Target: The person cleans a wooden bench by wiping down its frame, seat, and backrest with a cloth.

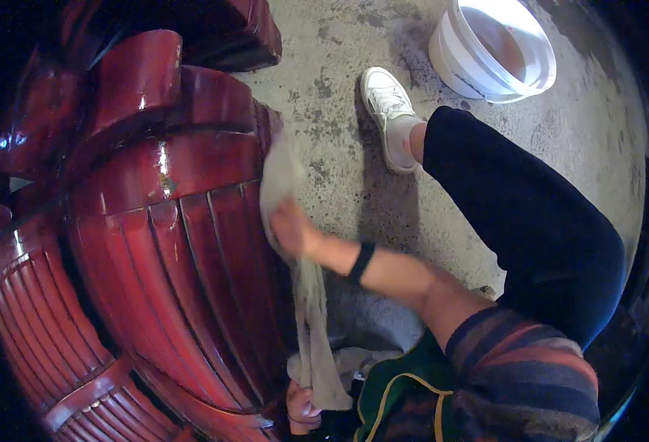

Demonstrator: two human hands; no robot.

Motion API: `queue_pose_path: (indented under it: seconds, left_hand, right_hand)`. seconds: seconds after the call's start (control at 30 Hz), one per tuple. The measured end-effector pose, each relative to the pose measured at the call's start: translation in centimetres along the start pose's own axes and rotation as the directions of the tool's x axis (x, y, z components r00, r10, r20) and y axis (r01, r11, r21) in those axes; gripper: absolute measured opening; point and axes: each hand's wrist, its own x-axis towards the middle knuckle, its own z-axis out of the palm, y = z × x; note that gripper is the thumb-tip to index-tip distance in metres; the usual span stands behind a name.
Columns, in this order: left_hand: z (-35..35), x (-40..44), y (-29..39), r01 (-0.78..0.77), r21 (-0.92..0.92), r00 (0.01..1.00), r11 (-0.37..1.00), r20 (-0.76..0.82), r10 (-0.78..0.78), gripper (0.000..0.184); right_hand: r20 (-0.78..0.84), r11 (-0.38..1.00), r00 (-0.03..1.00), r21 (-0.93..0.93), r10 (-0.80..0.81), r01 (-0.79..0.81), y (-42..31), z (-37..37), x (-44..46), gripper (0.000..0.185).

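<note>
A long pale grey cloth (pixel 311 309) hangs along the right side of a glossy dark red ribbed piece (pixel 192 272). My right hand (pixel 295 230), smeared by motion, is closed on the cloth's upper part, which lies against the edge of the red piece. Low in the view, my left hand (pixel 302 407) is closed at the cloth's lower end, its fingers partly hidden by the folds. A dark band circles my right wrist.
A white bucket (pixel 449 62) holding murky liquid stands on the stained concrete floor (pixel 324 81). My white shoe (pixel 385 92) and bent leg are to the right. More red lacquered pieces (pixel 37 317) crowd the left side.
</note>
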Motion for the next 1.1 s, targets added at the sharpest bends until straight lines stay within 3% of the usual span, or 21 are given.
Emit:
queue_pose_path:
  seconds: [0.03, 0.07, 0.1, 0.13, 0.2, 0.23, 0.27, 0.3, 0.33, 0.37, 0.47, 0.57, 0.67, 0.73, 0.83, 0.93, 1.0, 1.07, 1.1]
  left_hand:
    - [-0.1, -0.2, 0.2, 0.060, -0.097, 0.996, 0.994, 0.069, -0.054, 0.069]
    - [-0.9, -0.8, -0.1, 0.037, -0.010, 0.999, 0.999, -0.013, -0.037, 0.071]
    - [-2.1, -1.6, -0.7, 0.019, 0.078, 0.996, 0.997, -0.091, -0.011, 0.073]
    - [-2.8, -2.0, -1.0, 0.005, 0.164, 0.986, 0.986, -0.167, 0.023, 0.075]
    - [-1.7, -2.1, -0.6, -0.069, 0.301, 0.992, 0.951, -0.077, 0.096, 0.070]
    - [-1.2, -2.4, -0.2, -0.108, 0.369, 0.991, 0.923, -0.029, 0.127, 0.068]
    - [-1.1, -2.7, -0.3, -0.094, 0.461, 0.978, 0.883, -0.124, 0.169, 0.070]
    - [-1.1, -2.7, -0.2, -0.085, 0.478, 0.967, 0.874, -0.172, 0.188, 0.070]
    - [-1.2, -3.0, -0.2, -0.083, 0.473, 0.961, 0.877, -0.195, 0.196, 0.070]
    - [-1.6, -3.1, -0.2, -0.089, 0.447, 0.960, 0.890, -0.201, 0.197, 0.071]
    - [-1.5, -3.3, -0.1, -0.100, 0.409, 0.958, 0.907, -0.206, 0.198, 0.071]
    - [-1.8, -2.9, -0.2, -0.103, 0.399, 0.956, 0.911, -0.213, 0.201, 0.072]
    - [-1.1, -1.2, -0.6, -0.089, 0.392, 0.964, 0.916, -0.199, 0.179, 0.072]
    - [-0.6, 0.0, -0.8, -0.072, 0.385, 0.969, 0.920, -0.190, 0.156, 0.072]
    - [-0.4, 0.4, -0.9, -0.072, 0.379, 0.970, 0.923, -0.187, 0.152, 0.073]
    - [-1.5, -1.2, -1.2, -0.086, 0.371, 0.961, 0.925, -0.213, 0.175, 0.073]
    - [-2.2, -2.5, -1.3, -0.088, 0.369, 0.952, 0.925, -0.241, 0.187, 0.074]
    - [-2.5, -3.0, -1.3, -0.090, 0.366, 0.950, 0.926, -0.249, 0.190, 0.074]
    - [-2.6, -3.2, -1.5, -0.086, 0.364, 0.949, 0.927, -0.253, 0.188, 0.074]
  right_hand:
    - [-0.039, 0.927, 0.996, -0.370, -0.074, 0.055, 1.2, 1.5, -1.9, 0.016]
    - [-0.049, 0.720, 0.986, -0.689, -0.158, 0.081, 2.2, 3.5, -3.7, 0.019]
    - [-0.027, 0.409, 0.971, -0.909, -0.238, 0.075, 3.0, 5.5, -5.2, 0.021]
    - [0.023, 0.041, 0.954, -0.998, -0.300, 0.037, 3.5, 7.5, -6.1, 0.024]
    - [-0.231, 0.172, 0.872, -0.970, -0.432, -0.172, 3.5, 10.8, -4.7, 0.023]
    - [-0.209, 0.061, 0.891, -0.978, -0.404, -0.201, 2.0, 10.1, -3.0, 0.018]
    - [-0.186, -0.052, 0.908, -0.974, -0.375, -0.221, 0.5, 9.4, -1.3, 0.014]
    - [0.001, -0.450, 0.966, -0.885, -0.258, -0.119, -2.0, 8.6, 1.4, 0.009]
    - [0.188, -0.764, 0.974, -0.645, -0.127, 0.025, -4.5, 7.9, 4.1, 0.009]
    - [0.268, -0.822, 0.956, -0.567, -0.117, 0.058, -6.2, 9.1, 6.9, 0.014]
    - [0.320, -0.650, 0.869, -0.760, -0.379, -0.004, -8.1, 9.6, 11.3, 0.016]
    - [0.213, -0.469, 0.827, -0.880, -0.520, -0.069, -7.4, 10.8, 10.4, 0.018]
    - [0.143, -0.640, 0.940, -0.763, -0.309, -0.095, -6.0, 8.1, 6.8, 0.031]
    - [-0.178, -0.501, 0.952, -0.818, -0.248, -0.284, -5.1, 12.1, 2.5, 0.027]
    - [0.183, -0.473, 0.931, -0.881, -0.315, 0.014, -2.9, 12.8, -0.6, 0.035]
    - [0.195, -0.490, 0.934, -0.872, -0.298, 0.026, -4.4, 12.6, 1.7, 0.051]
    - [0.144, -0.280, 0.874, -0.960, -0.464, 0.009, -6.3, 10.8, 6.7, 0.061]
    - [-0.081, -0.063, 0.866, -0.990, -0.493, -0.129, -8.0, 12.7, 11.3, 0.065]
    - [-0.097, -0.056, 0.868, -0.988, -0.486, -0.142, -8.7, 12.3, 13.0, 0.064]
